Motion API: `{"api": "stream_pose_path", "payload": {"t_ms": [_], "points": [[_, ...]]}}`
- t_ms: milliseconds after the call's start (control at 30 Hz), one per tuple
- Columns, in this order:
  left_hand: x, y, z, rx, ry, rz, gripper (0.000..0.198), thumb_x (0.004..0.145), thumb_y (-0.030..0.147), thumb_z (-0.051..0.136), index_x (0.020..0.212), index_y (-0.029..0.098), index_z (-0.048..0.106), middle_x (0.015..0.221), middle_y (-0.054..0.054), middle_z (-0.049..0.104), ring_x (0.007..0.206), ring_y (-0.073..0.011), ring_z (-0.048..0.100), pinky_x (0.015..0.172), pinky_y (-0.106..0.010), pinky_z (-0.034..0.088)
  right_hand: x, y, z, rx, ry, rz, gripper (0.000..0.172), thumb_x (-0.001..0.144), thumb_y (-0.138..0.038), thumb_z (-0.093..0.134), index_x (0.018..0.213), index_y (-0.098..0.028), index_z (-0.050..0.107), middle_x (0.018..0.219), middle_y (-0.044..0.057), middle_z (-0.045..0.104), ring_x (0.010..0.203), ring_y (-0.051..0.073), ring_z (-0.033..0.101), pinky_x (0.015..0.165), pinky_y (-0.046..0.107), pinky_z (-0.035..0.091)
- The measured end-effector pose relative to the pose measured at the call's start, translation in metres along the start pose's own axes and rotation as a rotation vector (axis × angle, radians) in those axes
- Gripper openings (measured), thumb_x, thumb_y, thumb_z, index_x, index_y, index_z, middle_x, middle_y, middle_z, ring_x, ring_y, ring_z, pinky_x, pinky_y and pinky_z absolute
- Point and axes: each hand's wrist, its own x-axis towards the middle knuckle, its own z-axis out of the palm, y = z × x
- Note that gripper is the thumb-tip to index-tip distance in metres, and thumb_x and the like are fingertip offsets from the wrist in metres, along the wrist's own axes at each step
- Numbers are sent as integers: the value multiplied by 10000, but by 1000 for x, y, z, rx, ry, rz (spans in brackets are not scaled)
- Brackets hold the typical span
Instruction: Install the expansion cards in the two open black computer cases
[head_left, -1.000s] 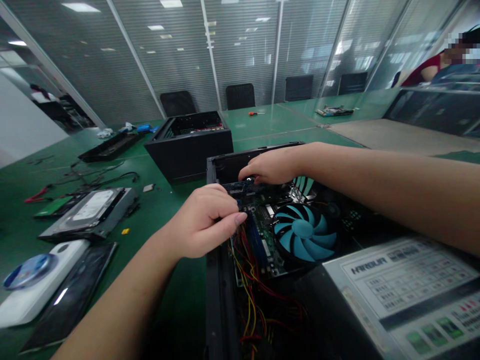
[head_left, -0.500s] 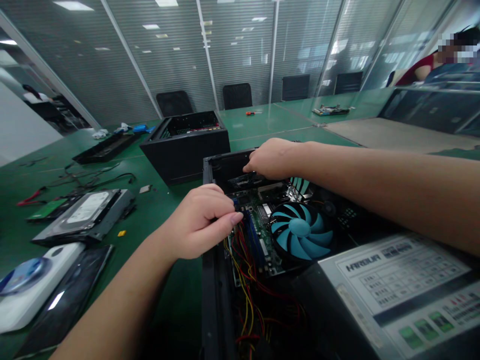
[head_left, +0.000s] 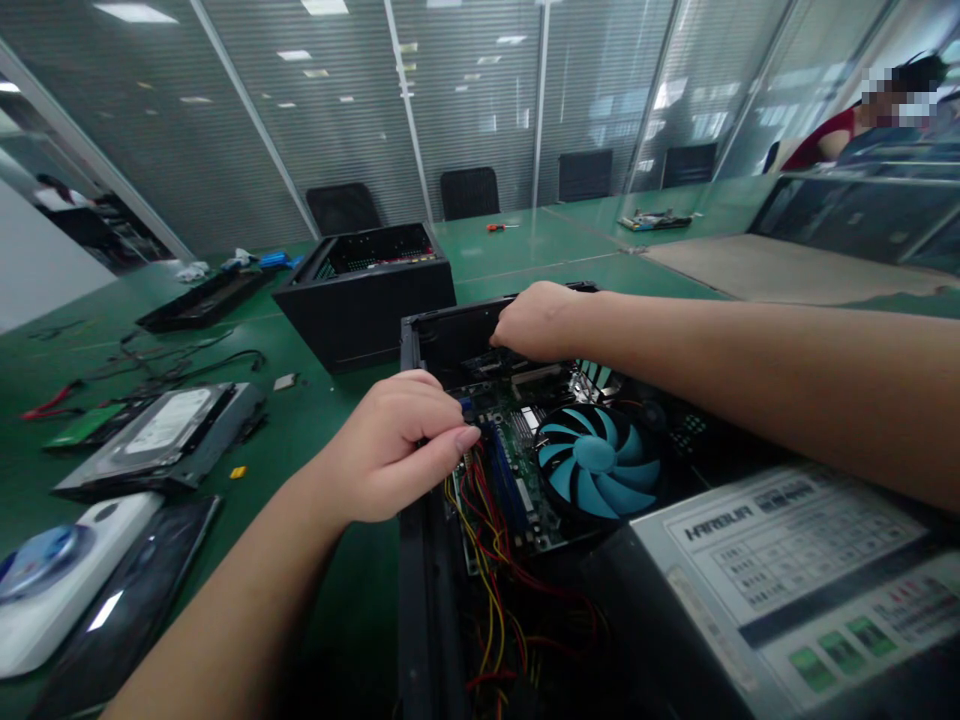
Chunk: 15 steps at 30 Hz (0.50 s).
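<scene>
An opened black computer case (head_left: pixel 429 600) lies in front of me. My left hand (head_left: pixel 405 440) is closed over its left edge, thumb at the end of a bundle of red and yellow cables (head_left: pixel 491 590); what it pinches, if anything, is hidden. My right hand (head_left: pixel 536 322) reaches inside by the far wall, fingers curled downward and mostly hidden, above a dark circuit board (head_left: pixel 491 362). Between my hands and the silver power supply (head_left: pixel 795 570) are the green motherboard (head_left: pixel 517 420) and a round fan (head_left: pixel 596 455) with blue blades.
A second black case (head_left: pixel 367 300) stands behind. At left on the green table are a hard drive (head_left: pixel 169 420) in a bracket, loose cables (head_left: pixel 187 350), a white device (head_left: pixel 67 570) and a yellow piece (head_left: pixel 238 472). A screwdriver (head_left: pixel 499 228) lies farther back. Another person (head_left: pixel 832 140) sits far right.
The whole view has shifted slightly. Both hands keep nearly the same places and poses at the case; nothing has visibly been taken or let go.
</scene>
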Motion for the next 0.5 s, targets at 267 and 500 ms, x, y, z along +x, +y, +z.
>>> {"api": "stream_pose_path", "payload": {"t_ms": [267, 500], "points": [[-2, -1, 1, -1, 0, 6, 433, 943, 264, 406, 525, 155, 436, 505, 25, 410, 531, -86, 394, 669, -315, 304, -1, 1, 0, 11, 4, 3, 403, 907, -160, 460, 1249, -256, 650, 1176, 96, 675, 1022, 275, 650, 792, 428, 528], [-1, -1, 0, -4, 5, 9, 433, 941, 261, 411, 521, 156, 429, 500, 25, 407, 527, -85, 393, 666, -315, 305, 0, 1, -1, 2, -13, 9, 399, 902, -148, 456, 1231, -249, 659, 1149, 96, 683, 1028, 271, 647, 798, 424, 524]]}}
